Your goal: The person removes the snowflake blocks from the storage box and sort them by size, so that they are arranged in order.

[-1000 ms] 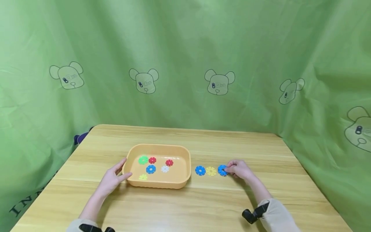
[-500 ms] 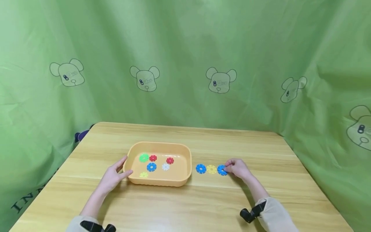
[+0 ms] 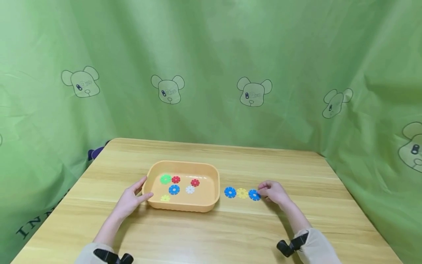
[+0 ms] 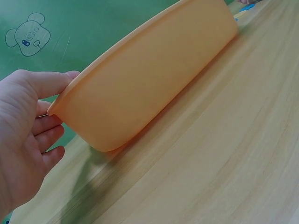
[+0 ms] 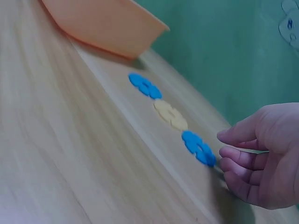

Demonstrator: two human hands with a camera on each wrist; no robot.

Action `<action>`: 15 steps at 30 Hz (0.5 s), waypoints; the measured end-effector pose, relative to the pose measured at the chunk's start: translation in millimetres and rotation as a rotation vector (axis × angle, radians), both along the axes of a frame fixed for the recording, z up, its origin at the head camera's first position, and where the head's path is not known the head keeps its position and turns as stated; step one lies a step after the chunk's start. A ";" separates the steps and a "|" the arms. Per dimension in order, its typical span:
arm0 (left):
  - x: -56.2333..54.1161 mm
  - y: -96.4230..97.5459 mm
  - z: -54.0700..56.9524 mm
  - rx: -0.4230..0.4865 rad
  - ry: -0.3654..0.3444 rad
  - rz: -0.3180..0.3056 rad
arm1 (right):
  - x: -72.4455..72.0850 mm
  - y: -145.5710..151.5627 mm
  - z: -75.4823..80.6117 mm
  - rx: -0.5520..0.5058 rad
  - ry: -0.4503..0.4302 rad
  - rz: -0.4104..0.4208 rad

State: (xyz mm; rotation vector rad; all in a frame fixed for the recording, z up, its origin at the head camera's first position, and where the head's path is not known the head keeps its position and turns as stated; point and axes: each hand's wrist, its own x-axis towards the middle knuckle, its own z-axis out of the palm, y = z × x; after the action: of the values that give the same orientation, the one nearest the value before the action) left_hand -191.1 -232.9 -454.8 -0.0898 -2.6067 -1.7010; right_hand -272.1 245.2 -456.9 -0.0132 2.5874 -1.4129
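Note:
My left hand [image 3: 130, 201] grips the left end of a light-orange plastic tray [image 3: 181, 206]. In the left wrist view the thumb lies over the tray's rim and the fingers are under it outside. To the tray's right, a blue snowflake disc [image 5: 138, 81], a yellow snowflake disc [image 5: 162, 111] and a second blue snowflake disc [image 5: 190, 142] lie flat in a row. Beside that last blue disc, my right hand [image 5: 268, 158] hovers with loosely bent fingers. A gap shows between thumb and fingertips, and nothing is held.
Inside the tray lie several more snowflake discs, among them a green one [image 3: 163, 179], a white one [image 3: 188, 188] and two red ones. The wooden table [image 3: 197, 238] ends at a green curtain [image 3: 211, 121] printed with bear heads.
My right hand has let go of the right-hand blue snowflake disc, which lies beside the yellow one. The left hand stays on the tray. The head view has shifted slightly.

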 end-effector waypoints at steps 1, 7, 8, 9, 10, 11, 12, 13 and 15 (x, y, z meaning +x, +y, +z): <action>0.1 -0.2 0.1 0.000 0.000 0.002 | 0.9 -2.2 2.4 -0.006 0.001 0.010; 0.1 -1.1 -1.4 -0.001 0.009 0.000 | 2.0 -21.8 21.1 -0.019 0.038 0.061; 0.0 -0.9 -1.8 0.001 0.009 -0.001 | 1.9 -26.1 24.7 -0.026 0.045 0.065; -0.1 -0.8 -2.0 0.002 0.008 -0.003 | 1.8 -30.5 28.4 -0.033 0.051 0.071; -0.3 -0.5 -2.3 0.003 0.009 -0.001 | 1.7 -35.2 32.1 -0.047 0.056 0.084; -0.4 -0.4 -2.3 0.010 0.007 -0.003 | 1.6 -40.3 35.9 -0.070 0.056 0.095; -0.6 -0.2 -2.1 0.016 0.006 0.000 | 1.4 -45.7 39.7 -0.090 0.058 0.103; -0.7 -0.1 -1.7 0.020 0.006 -0.002 | 1.1 -51.4 43.4 -0.109 0.061 0.111; -0.7 0.5 -0.1 0.031 0.008 -0.001 | 0.0 -63.5 50.9 -0.142 0.066 0.134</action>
State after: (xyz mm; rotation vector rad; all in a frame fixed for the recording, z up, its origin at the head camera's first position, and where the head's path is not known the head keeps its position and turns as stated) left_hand -191.8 -232.5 -454.9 -0.0970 -2.5740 -1.7378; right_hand -272.1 181.7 -406.0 -0.2525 2.4790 -1.5669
